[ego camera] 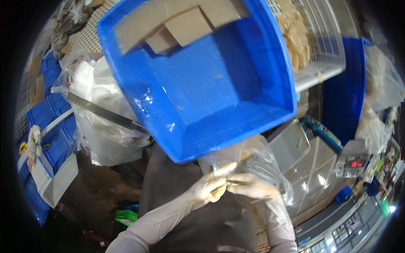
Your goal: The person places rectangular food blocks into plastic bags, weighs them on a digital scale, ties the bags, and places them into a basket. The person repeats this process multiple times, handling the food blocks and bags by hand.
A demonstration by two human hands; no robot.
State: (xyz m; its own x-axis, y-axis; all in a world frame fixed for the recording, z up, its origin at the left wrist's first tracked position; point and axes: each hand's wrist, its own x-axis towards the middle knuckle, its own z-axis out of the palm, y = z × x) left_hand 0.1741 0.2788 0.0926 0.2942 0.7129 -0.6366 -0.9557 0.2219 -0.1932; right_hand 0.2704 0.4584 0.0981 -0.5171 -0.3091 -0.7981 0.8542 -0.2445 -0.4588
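Note:
Both hands wear pale gloves and meet just below the near edge of a blue plastic tub [202,82]. My left hand [215,187] pinches the gathered edge of a clear plastic bag [264,161], its fingers curled and one fingertip pointing up. Fingertips of my right hand [253,186] touch those of the left and also grip the bag's edge. The bag hangs open-looking beyond the hands, partly behind the tub's rim; its contents are hard to make out. Inside the tub lie flat tan pieces that look like cardboard [190,27].
A long-bladed knife [101,111] rests across a white plastic bag [109,139] left of the tub, blade outward. At right stand a white crate [319,77] of pale, wet pieces [295,41], a metal tray [291,145] and a digital scale [351,161] with lit red digits.

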